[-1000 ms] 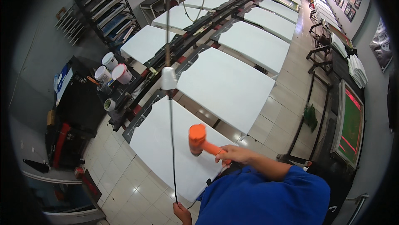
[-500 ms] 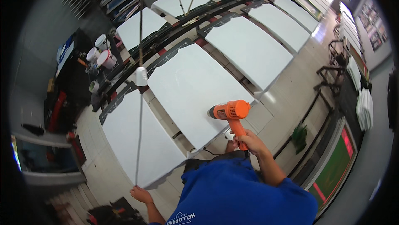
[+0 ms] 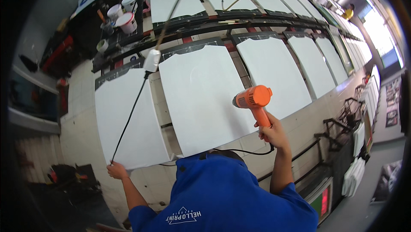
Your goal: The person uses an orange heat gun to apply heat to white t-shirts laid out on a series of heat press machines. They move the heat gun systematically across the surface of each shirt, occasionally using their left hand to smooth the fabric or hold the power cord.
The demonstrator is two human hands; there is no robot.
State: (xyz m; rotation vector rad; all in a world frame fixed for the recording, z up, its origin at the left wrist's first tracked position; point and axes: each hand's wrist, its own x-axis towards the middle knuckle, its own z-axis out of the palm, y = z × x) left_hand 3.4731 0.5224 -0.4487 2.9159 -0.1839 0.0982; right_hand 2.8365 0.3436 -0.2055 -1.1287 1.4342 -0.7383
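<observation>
The right hand point(image 3: 275, 131) is closed around an orange, pistol-shaped plastic heat gun point(image 3: 257, 98), its nozzle point(image 3: 235, 101) pointing left above a flat white panel point(image 3: 201, 99). Well apart from the gun, the left hand point(image 3: 117, 170) pinches a thin black cable point(image 3: 129, 118) slanting up to a white plastic connector point(image 3: 152, 60).

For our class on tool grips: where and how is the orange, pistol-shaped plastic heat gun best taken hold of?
Probably by the slim orange handle of the heat gun, from the lower right, as the right hand grips it. The handle slants down and rightward, away from the dark nozzle, which points left.
</observation>
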